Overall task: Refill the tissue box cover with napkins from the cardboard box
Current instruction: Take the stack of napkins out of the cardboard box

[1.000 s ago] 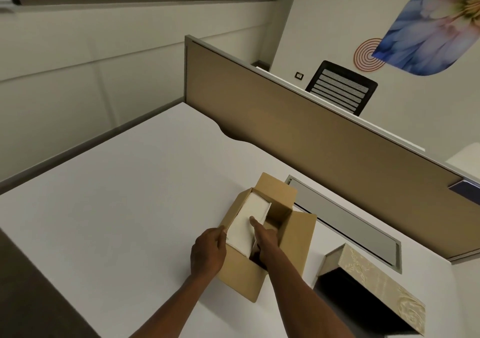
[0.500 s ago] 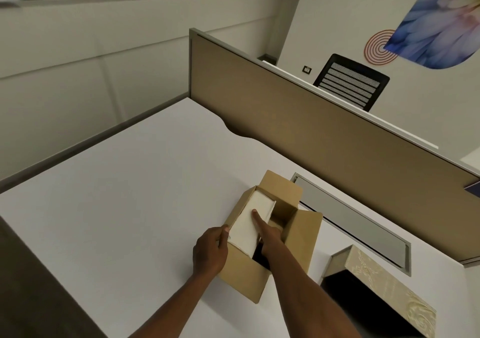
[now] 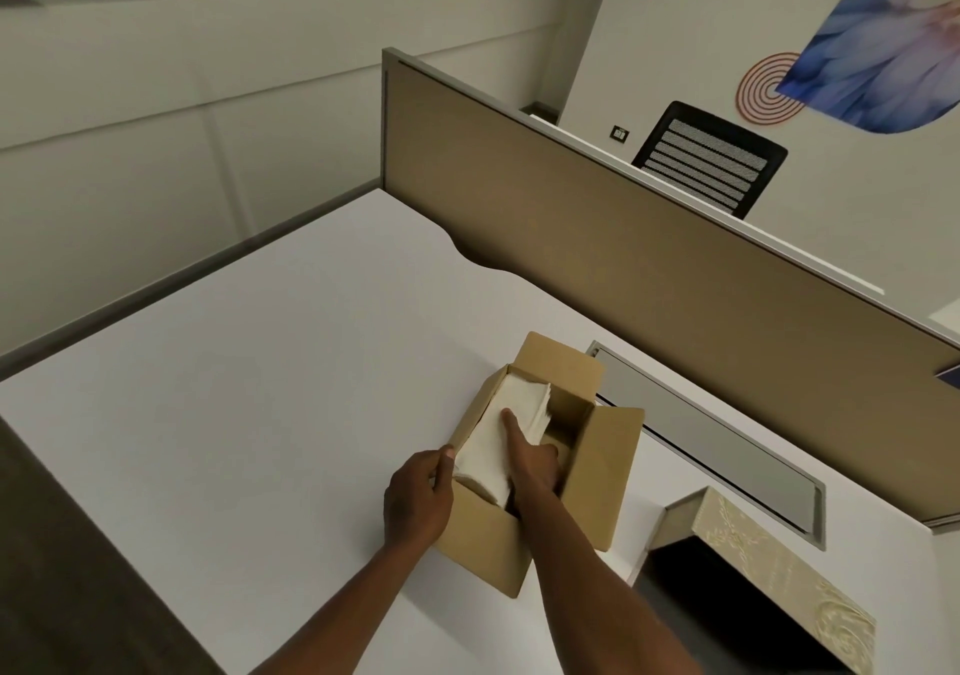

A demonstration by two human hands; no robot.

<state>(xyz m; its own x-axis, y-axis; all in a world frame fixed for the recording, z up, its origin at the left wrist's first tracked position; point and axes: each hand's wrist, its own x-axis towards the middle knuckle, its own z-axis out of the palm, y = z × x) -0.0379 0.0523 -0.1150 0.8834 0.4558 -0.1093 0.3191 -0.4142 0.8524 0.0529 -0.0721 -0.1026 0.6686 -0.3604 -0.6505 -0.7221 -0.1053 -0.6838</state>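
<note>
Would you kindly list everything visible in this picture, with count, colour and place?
cardboard box: one, brown, flaps open, on the desk near the middle.
napkins: one stack, white, inside the cardboard box, left side.
tissue box cover: one, cream patterned, dark hollow showing, on the desk at lower right.
desk: one, white.
cable flap: one, grey, set in the desk by the partition.
partition: one, tan, behind the desk.
office chair: one, black, beyond the partition.
wall art: one, blue petal with orange rings, upper right.
left hand: on the box's near-left edge, thumb touching the napkins.
right hand: inside the box, on the napkins.
</note>
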